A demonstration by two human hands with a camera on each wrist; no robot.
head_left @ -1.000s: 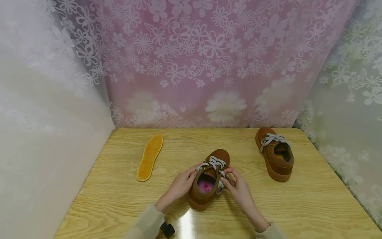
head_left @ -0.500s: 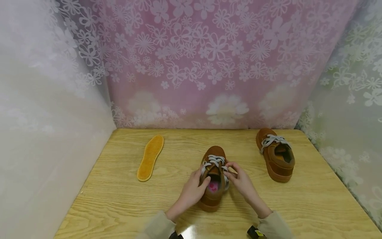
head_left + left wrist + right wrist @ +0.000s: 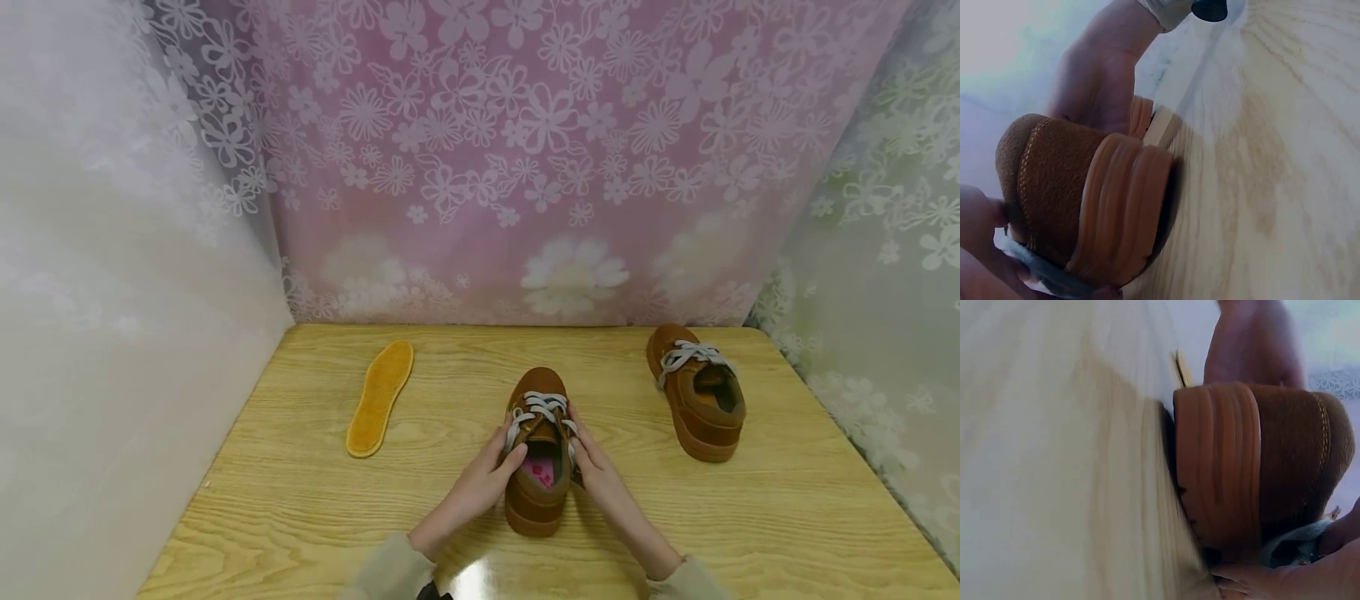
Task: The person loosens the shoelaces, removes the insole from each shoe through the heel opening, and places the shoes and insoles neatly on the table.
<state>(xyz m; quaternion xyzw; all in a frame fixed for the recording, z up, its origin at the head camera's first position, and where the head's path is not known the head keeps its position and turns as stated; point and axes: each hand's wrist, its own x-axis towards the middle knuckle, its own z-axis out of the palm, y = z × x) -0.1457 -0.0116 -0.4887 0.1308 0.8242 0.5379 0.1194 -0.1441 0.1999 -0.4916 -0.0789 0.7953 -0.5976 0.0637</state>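
A brown lace-up shoe (image 3: pixel 534 500) with grey laces points its toe away from me near the middle of the table. Its open collar shows a pink insole (image 3: pixel 538 470) with red marks inside. Along the shoe's left side my left hand (image 3: pixel 480 479) grips it, thumb over the collar edge. From the right side my right hand (image 3: pixel 606 483) holds it, fingers along the upper beside the hanging lace. Both wrist views show the stitched heel (image 3: pixel 1060 175) and ridged sole (image 3: pixel 1216 462) close up; whether the heel touches the table I cannot tell.
A matching brown shoe (image 3: pixel 708 433) stands at the back right, with something orange inside it. An orange insole (image 3: pixel 378 400) lies flat at the left. Patterned curtains (image 3: pixel 480 167) border the wooden table (image 3: pixel 262 517) at the back and both sides.
The shoe has turned straighter and shifted slightly right. My left thumb has come over its collar. My right hand, earlier pinching the lace, now lies along the shoe's side.
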